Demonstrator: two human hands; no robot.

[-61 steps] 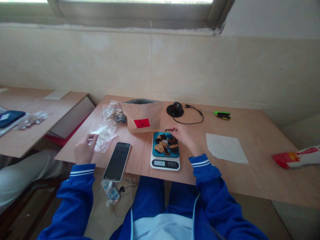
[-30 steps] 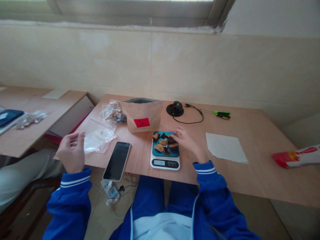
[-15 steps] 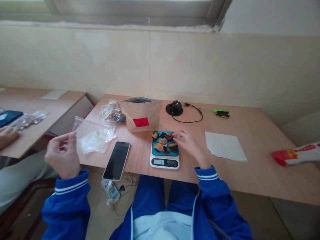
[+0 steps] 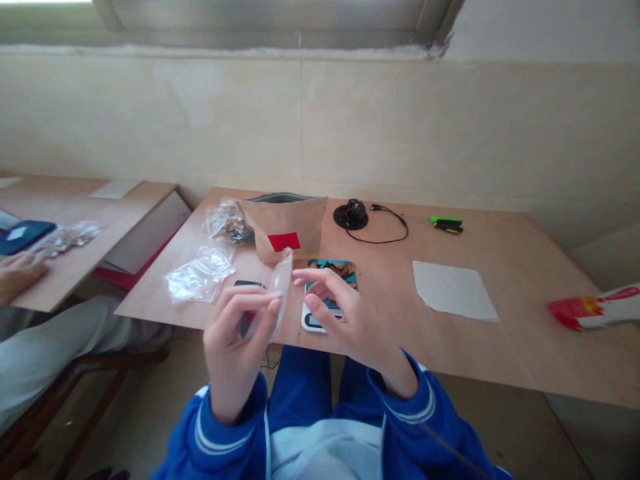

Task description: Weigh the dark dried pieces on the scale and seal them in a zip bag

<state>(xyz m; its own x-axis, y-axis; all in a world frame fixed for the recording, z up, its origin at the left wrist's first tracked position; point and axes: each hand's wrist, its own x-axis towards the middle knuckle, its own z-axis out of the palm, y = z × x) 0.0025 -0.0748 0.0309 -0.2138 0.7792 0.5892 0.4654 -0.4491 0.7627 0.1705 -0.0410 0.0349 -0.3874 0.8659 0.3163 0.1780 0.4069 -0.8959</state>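
My left hand is raised in front of me and pinches a small clear plastic zip bag held edge-on. My right hand is lifted beside it with fingers spread and reaching toward the bag, nothing in it. Behind both hands sits a white kitchen scale with a blue platform holding several brown dried pieces. A brown paper pouch with a red label stands behind the scale. My phone is mostly hidden by my left hand.
A pile of clear bags lies left, filled bags behind it. A black round device with cable, a green-handled tool, a white paper sheet and a red packet lie right. Another person's hand rests at the neighbouring table.
My left hand lifted one clear bag off the pile and brought it to the middle. My right hand left the scale and rose next to the bag.
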